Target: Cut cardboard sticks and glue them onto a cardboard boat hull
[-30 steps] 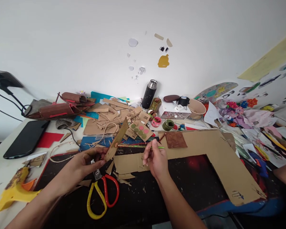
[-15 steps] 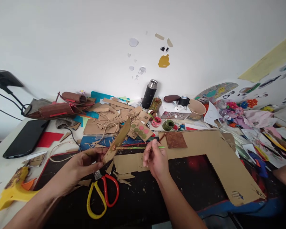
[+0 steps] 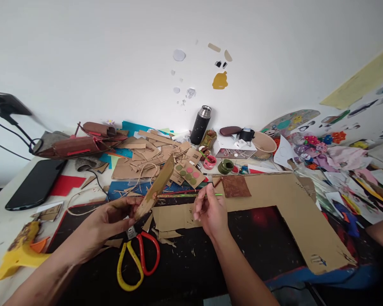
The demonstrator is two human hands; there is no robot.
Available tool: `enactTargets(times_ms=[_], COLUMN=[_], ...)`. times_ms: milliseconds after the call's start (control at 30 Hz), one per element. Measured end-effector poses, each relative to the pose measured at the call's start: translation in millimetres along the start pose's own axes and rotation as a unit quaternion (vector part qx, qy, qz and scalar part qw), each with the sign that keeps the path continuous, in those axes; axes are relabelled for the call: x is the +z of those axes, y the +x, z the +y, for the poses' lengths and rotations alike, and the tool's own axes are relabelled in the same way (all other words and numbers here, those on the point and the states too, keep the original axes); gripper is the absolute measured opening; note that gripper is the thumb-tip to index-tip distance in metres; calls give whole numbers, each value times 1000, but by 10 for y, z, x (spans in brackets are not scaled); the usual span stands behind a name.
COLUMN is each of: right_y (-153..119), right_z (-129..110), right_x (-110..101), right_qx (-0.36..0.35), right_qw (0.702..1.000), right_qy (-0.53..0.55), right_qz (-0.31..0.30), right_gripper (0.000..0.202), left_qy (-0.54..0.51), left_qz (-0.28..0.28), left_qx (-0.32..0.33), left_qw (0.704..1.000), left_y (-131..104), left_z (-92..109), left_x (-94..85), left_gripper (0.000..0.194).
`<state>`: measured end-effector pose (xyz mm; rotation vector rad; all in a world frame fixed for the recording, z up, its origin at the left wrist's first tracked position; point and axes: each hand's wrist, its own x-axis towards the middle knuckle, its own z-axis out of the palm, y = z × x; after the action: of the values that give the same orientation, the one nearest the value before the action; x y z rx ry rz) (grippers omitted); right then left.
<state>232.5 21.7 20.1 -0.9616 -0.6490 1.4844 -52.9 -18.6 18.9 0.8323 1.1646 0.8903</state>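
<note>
Pinched in my left hand is the lower end of a long cardboard strip, tilted up and coated mostly in olive-brown paint. My right hand grips a thin paintbrush with a green-tipped handle. The brush lies nearly level, its bristle end touching the strip's painted face. Beneath my left hand, scissors with one yellow and one red handle rest on the dark mat. A cut cardboard piece lies flat behind them. Open paint pots, one pink and one dark green, stand beyond my right hand.
A heap of cardboard scraps lies behind my hands. A brown model boat, a phone and a yellow glue gun are left. A black flask stands by the wall. Right are a large cardboard frame and another person's arm.
The brush tip has shifted slightly up and right along the strip, and my right hand has moved slightly with it. My left hand still holds the strip, nearly in place.
</note>
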Motion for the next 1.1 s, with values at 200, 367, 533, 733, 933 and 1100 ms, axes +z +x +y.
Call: enactTargets(times_ms=[200,367,533,733,933,1100], right_y=[5,-74,-35,-75,-27,-55], right_z=[-34,67,14,70,22,36], right_x=[-11,-2,-12,1,18,40], right_qx=[-19,23,-5,21,-8,9], right_qw=[1000,999,1000,997,999,998], right_qy=[2,-11,-9,-28,-18,-28], right_qz=[11,-39,-11,-64,-26,-55], right_gripper=[62,62,61,60,60,60], left_qy=[-22,-22,-13,-15,-10,4], left_qz=[-6,-17,-8,-26,-20,-39], left_qx=[16,10,11,27,26,30], left_qw=[1000,1000,1000,999,999,999], left_y=[3,0,-5,29,14,7], left_z=[39,40,55,-9,0,41], left_x=[49,59,49,23,24,57], left_gripper=[44,45,46,44,43,42])
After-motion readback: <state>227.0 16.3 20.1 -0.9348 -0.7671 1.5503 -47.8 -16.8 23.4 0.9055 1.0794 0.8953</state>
